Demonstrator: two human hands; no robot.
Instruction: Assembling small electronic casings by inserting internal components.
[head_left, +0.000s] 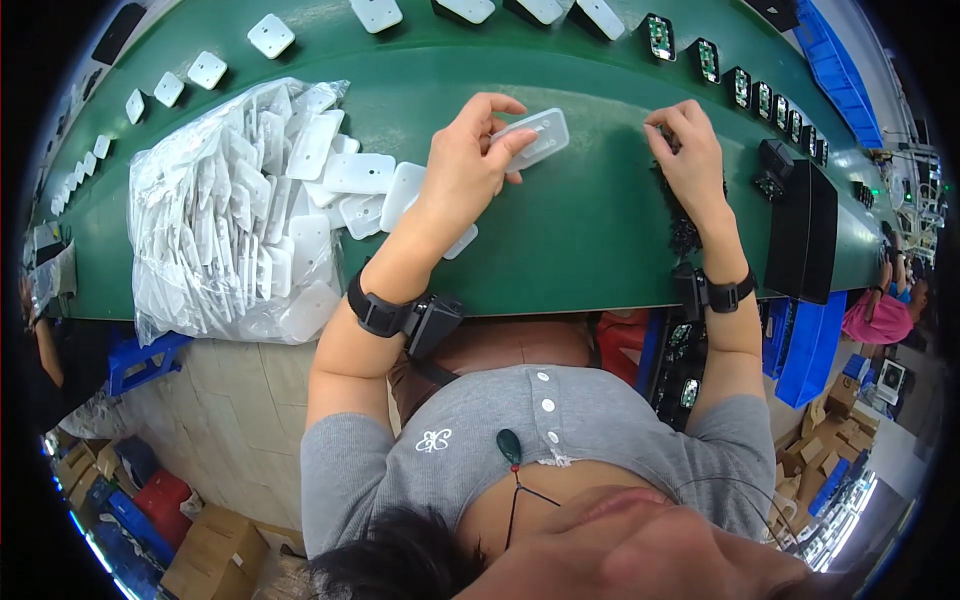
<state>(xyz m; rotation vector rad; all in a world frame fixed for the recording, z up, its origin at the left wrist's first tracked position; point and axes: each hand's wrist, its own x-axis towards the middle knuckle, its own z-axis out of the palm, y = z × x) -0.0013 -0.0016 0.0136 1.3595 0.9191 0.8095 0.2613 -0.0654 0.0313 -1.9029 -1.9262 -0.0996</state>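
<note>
My left hand (468, 150) is closed on the end of a translucent white plastic cover (548, 138), a rounded rectangle with small raised details and holes. It holds the cover tilted above the green table, thumb on top. To the right, my right hand (690, 155) is raised with thumb and index finger pinched together; whatever lies between them is too small to make out. Under that hand and wrist sits a heap of small black parts (684, 236), partly hidden by the forearm. Several loose white covers (360, 173) lie left of my left forearm, spilling from a clear plastic bag (215, 220).
A row of white covers (271, 36) runs along the far side of the green table (590, 230), continuing rightward as black housings with circuit boards (707, 60). A black box (803, 230) stands at the right. Blue bins (808, 345) sit beyond the near edge. Other people are at both sides.
</note>
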